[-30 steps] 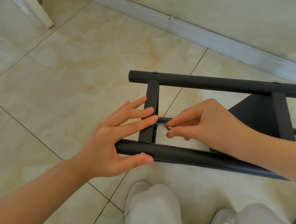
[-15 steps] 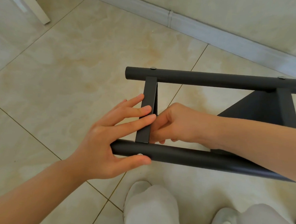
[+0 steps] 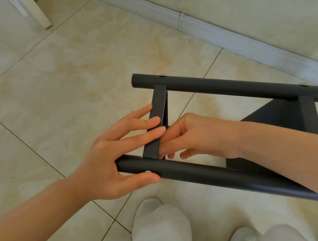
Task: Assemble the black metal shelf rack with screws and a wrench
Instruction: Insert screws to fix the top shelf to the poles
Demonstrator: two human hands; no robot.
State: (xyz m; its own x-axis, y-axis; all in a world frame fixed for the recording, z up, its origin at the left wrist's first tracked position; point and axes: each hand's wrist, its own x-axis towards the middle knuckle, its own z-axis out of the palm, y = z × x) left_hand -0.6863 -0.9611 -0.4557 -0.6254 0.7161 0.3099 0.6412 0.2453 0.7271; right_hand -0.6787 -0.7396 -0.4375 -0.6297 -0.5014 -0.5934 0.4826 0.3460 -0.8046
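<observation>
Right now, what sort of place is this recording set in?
Most likely a room in a home, with the work done on the floor: glossy beige floor tiles, a white baseboard, and socked feet beside the black rack.

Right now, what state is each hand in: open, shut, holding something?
Left hand: open, straight fingers pressing the flat crossbar, thumb against the near tube.
Right hand: fingers curled beside the crossbar; whether they pinch anything cannot be told.
</observation>
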